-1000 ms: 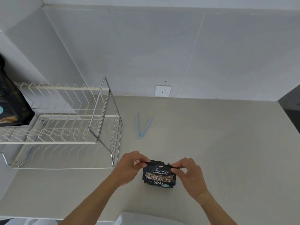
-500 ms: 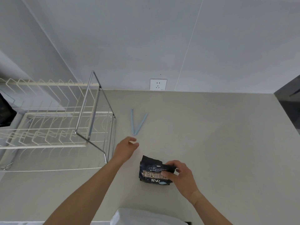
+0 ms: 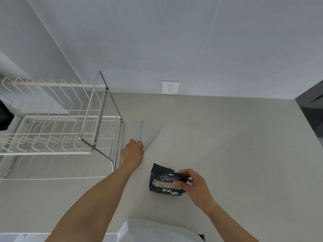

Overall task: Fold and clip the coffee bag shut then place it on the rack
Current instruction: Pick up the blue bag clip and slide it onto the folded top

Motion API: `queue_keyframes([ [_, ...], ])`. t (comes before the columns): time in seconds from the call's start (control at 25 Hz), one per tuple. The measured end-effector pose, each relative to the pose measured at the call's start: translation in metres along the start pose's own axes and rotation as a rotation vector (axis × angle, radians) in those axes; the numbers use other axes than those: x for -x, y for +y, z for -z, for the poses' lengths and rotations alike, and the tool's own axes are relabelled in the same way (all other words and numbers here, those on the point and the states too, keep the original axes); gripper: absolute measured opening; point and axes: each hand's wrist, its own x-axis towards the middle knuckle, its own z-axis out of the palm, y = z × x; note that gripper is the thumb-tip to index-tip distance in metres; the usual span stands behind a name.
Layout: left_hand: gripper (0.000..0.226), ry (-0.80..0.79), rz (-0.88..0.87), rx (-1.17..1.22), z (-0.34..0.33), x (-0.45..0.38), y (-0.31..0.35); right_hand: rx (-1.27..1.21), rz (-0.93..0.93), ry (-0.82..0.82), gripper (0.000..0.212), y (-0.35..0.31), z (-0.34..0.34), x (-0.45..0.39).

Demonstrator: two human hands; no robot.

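Over on the left, the white wire rack (image 3: 57,123) stands against the corner, and its chrome end frame (image 3: 97,110) juts out toward the middle of the pale counter (image 3: 227,145). To the right of that frame the counter lies open and bare all the way to its right edge, where a dark surface begins; the wall (image 3: 174,41) closes the far side, with a white socket (image 3: 170,86) just above the counter line.

Between the rack and the open stretch lies the light blue clip (image 3: 148,137), spread in a V with its hinge nearest the person. Their left hand (image 3: 132,152) is reached forward, arm nearly straight, passing just beside the rack's lower corner; the fingertips meet the clip at its hinged end. Whether the fingers have closed on it I cannot tell, since the back of the hand hides them.

Nearer the person, the black coffee bag (image 3: 164,182) lies flat on the counter, label up, well apart from the rack. Its top edge is folded over. The right hand (image 3: 194,186) comes in from the right with a bent wrist and pinches that fold, thumb on top and fingers curled around the bag's right side.
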Motion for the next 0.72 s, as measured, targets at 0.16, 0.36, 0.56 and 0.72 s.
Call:
queue_keyframes([
  [0.16,0.016,0.161,0.099,0.449,0.011,0.033,-0.002,-0.057,-0.027,-0.022,0.020,0.001,0.000,-0.003],
  [0.36,0.015,0.121,0.147,1.049,0.032,0.095,-0.013,-0.089,-0.011,-0.033,0.019,0.001,0.001,-0.003],
  [0.56,0.017,-0.018,-0.036,1.083,0.036,0.134,-0.017,-0.103,-0.008,-0.036,0.019,0.001,0.000,-0.002],
  [0.72,0.021,-0.028,-0.087,1.079,0.035,0.131,-0.003,-0.112,-0.018,-0.021,0.023,0.002,0.001,-0.002],
])
